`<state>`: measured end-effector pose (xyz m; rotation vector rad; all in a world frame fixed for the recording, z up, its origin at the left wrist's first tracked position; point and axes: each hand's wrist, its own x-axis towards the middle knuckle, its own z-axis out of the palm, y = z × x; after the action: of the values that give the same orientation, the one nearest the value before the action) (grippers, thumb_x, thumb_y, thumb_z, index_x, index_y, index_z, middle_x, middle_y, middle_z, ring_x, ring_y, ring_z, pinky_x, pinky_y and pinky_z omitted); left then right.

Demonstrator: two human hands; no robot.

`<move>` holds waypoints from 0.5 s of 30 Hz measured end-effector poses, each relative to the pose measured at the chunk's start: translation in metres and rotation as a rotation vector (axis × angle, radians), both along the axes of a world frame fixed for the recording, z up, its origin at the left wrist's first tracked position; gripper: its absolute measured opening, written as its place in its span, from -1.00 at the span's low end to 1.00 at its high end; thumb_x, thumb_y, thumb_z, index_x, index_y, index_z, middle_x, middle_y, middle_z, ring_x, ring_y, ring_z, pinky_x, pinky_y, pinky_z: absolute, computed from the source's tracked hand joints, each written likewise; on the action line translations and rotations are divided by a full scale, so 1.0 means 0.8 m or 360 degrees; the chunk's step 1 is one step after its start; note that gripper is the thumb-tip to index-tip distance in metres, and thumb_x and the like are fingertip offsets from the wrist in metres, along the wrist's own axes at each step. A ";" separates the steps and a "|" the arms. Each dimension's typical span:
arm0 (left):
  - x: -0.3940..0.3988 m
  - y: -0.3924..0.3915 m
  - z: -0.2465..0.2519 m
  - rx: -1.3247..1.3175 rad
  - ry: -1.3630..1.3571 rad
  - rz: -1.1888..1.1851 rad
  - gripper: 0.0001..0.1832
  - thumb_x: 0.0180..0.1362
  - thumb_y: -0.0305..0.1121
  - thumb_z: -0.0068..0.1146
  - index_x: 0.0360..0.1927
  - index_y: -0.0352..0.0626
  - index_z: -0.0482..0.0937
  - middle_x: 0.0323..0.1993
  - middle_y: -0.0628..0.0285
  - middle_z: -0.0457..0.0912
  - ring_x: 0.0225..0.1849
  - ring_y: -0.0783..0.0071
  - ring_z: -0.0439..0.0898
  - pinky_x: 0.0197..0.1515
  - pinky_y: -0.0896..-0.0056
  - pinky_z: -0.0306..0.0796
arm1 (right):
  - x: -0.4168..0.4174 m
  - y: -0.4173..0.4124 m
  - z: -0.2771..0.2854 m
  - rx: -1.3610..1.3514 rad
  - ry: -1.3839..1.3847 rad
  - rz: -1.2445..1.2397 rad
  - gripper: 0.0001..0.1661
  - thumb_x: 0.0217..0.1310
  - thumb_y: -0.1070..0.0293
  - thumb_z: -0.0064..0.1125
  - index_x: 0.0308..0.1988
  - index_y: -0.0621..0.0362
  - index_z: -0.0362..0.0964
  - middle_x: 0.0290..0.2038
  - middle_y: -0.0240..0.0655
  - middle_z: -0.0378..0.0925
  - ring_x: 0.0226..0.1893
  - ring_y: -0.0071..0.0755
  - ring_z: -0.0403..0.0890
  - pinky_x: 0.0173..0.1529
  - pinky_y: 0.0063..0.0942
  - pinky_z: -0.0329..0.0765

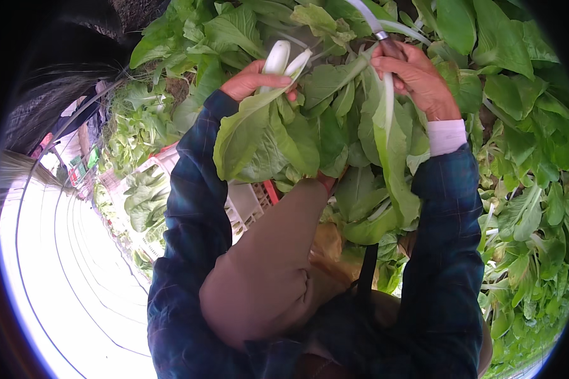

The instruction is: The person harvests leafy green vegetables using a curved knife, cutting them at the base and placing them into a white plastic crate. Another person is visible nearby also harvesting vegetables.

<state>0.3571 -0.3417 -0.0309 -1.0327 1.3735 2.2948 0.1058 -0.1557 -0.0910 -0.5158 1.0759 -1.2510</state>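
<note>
My left hand (251, 81) grips a cut leafy green (276, 60) by its thick white stalk base, its broad leaves hanging down. My right hand (424, 80) is closed on the brown handle (391, 49) of a curved-bladed knife (366, 15). The blade points away from me, and its tip runs out of the picture's top edge. A long leaf with a pale midrib (390, 102) hangs beneath my right fingers, apparently pinched in the same hand. More green leaves (334, 137) lie between my hands.
Leafy plants grow densely ahead and along the right (512, 109). By my left arm are a white plastic crate (244, 203) and harvested greens (144, 199). My bent knee (275, 251) rises between my arms. Thin hoops and bright sheeting (85, 284) curve along the left.
</note>
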 end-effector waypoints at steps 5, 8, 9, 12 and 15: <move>-0.005 0.022 0.014 0.0124 -0.0056 0.0235 -0.62 0.15 -0.31 0.21 -0.04 -0.29 0.39 -0.40 0.25 0.47 -0.42 0.50 0.48 -0.24 0.39 0.41 | -0.010 0.003 -0.012 -0.0023 0.0990 -0.0718 -0.64 0.19 0.14 0.25 -0.12 0.13 0.50 -0.41 -0.41 0.58 -0.56 -0.66 0.52 -0.59 -0.67 0.27; -0.003 0.039 0.017 0.0076 -0.0001 0.0160 -0.62 0.18 -0.28 0.17 -0.03 -0.27 0.39 -0.39 0.24 0.47 -0.45 0.52 0.47 -0.22 0.36 0.42 | 0.014 -0.007 0.012 0.0050 0.0522 -0.0521 -0.63 0.21 0.09 0.23 -0.15 0.14 0.46 -0.46 -0.44 0.53 -0.57 -0.67 0.50 -0.59 -0.65 0.28; -0.004 0.042 0.021 0.0087 0.0013 0.0191 -0.62 0.18 -0.26 0.17 -0.03 -0.27 0.39 -0.39 0.23 0.48 -0.45 0.52 0.48 -0.21 0.36 0.43 | 0.018 -0.009 0.022 0.0102 0.0348 -0.0424 -0.63 0.21 0.09 0.23 -0.15 0.14 0.45 -0.47 -0.44 0.52 -0.58 -0.68 0.49 -0.60 -0.66 0.27; -0.012 0.048 0.025 -0.0104 -0.0167 0.0046 -0.53 0.03 -0.36 0.35 -0.01 -0.29 0.45 -0.31 0.26 0.56 -0.33 0.53 0.54 -0.17 0.43 0.43 | 0.036 -0.009 0.009 0.0126 0.0259 -0.0364 -0.62 0.22 0.07 0.23 -0.19 0.13 0.40 -0.58 -0.54 0.36 -0.72 -0.76 0.28 -0.67 -0.70 0.16; -0.021 0.055 0.029 -0.0585 -0.0140 -0.0433 -0.56 -0.08 -0.42 0.41 -0.08 -0.27 0.57 -0.28 0.27 0.64 -0.29 0.58 0.57 -0.14 0.51 0.42 | 0.053 -0.011 0.006 0.0195 0.0265 -0.0279 -0.54 0.25 -0.06 0.15 -0.22 0.14 0.39 -0.63 -0.57 0.24 -0.75 -0.75 0.18 -0.69 -0.69 0.11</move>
<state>0.3402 -0.2981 -0.0081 -0.9601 1.8165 1.8242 0.1479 -0.1649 -0.0866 -0.4452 1.3533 -1.3016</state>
